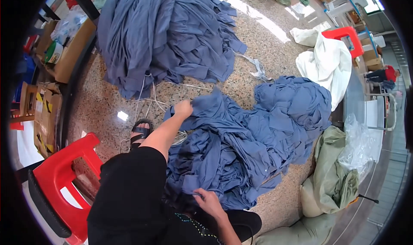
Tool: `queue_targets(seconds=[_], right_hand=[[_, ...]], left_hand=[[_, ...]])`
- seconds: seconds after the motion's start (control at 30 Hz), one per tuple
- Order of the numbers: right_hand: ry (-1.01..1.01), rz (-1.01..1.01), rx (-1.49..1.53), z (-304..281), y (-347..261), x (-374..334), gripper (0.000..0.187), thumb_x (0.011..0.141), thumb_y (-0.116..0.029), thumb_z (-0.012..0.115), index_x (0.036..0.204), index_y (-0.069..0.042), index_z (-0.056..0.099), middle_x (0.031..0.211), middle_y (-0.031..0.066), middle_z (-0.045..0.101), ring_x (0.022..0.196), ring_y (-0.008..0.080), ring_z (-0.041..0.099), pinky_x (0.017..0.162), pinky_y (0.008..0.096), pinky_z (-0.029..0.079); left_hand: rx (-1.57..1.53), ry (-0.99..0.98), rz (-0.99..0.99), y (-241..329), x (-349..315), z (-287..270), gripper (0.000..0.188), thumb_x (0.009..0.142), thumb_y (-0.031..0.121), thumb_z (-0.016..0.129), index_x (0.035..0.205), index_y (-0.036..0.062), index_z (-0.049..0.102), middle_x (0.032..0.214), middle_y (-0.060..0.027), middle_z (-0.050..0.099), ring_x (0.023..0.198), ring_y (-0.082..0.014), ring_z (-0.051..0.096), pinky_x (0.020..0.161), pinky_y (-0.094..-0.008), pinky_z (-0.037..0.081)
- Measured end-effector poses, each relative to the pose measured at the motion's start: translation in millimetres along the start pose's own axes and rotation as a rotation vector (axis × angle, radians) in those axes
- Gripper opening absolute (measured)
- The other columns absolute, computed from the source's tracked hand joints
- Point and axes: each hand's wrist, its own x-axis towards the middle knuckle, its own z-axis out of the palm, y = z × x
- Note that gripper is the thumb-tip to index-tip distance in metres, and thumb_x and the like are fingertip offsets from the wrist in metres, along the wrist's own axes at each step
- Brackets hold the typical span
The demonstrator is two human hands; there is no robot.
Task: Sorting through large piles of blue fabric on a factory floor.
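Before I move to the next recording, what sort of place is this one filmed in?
Probably a garment workshop or clothing packing area. A big heap of blue-grey cloth and a second blue-grey pile lie on the speckled floor, with an olive-green sack to the right.

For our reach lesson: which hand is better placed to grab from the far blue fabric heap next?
Probably the left hand: it's nearer that fabric heap, though gripping cloth; the right hand sits farther back.
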Motion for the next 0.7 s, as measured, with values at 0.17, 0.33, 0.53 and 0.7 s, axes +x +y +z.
queue_targets(seconds=[0.17, 0.33, 0.53, 0.7], right_hand=[[-0.172, -0.02, 0.081, -16.8, 3.4, 8.8, 0.034, 0.073, -0.02, 0.061, 0.104, -0.008, 0.05, 0.06, 0.0072, 0.052, 0.053, 0.0176, 0.05, 0.051, 0.0307, 0.041], [0.492, -0.291, -0.071, -106.6, -16.3, 56.2, 0.077, 0.062, -0.013, 0.067, 0.125, 0.002, 0.025, 0.104, 0.0157, 0.043, 0.087, 0.0224, 0.045, 0.076, 0.03, 0.039], [0.584, -0.48, 0.007, -154.9, -111.5, 83.6, 0.042, 0.071, -0.015, 0.062, 0.106, 0.001, 0.047, 0.107, 0.0116, 0.048, 0.097, 0.0209, 0.045, 0.083, 0.0299, 0.036], [0.588, -0.698, 0.381, -165.2, -181.4, 64.7, 0.023, 0.079, -0.007, 0.051, 0.1, 0.002, 0.051, 0.092, 0.0048, 0.057, 0.082, 0.0112, 0.05, 0.074, 0.0237, 0.039]], left_hand=[[0.088, 0.691, 0.505, 25.1, -16.0, -39.6, 0.019, 0.076, 0.022, 0.049, 0.083, 0.0058, 0.057, 0.077, -0.0101, 0.058, 0.073, -0.0317, 0.055, 0.066, -0.0397, 0.041], [-0.679, 0.24, 0.664, 94.3, -87.7, -136.4, 0.011, 0.081, 0.013, 0.047, 0.083, 0.0044, 0.054, 0.07, -0.0023, 0.054, 0.065, -0.0107, 0.051, 0.06, -0.0245, 0.041], [-1.166, -0.159, 0.717, 175.0, -240.6, -231.8, 0.015, 0.084, 0.016, 0.047, 0.087, 0.0038, 0.055, 0.074, 0.0039, 0.053, 0.066, -0.0026, 0.048, 0.059, -0.018, 0.039], [-1.242, 0.29, 0.86, 145.3, -246.3, -248.0, 0.066, 0.074, 0.03, 0.063, 0.122, -0.0004, 0.03, 0.108, -0.0093, 0.046, 0.099, -0.0131, 0.043, 0.084, -0.0261, 0.035]])
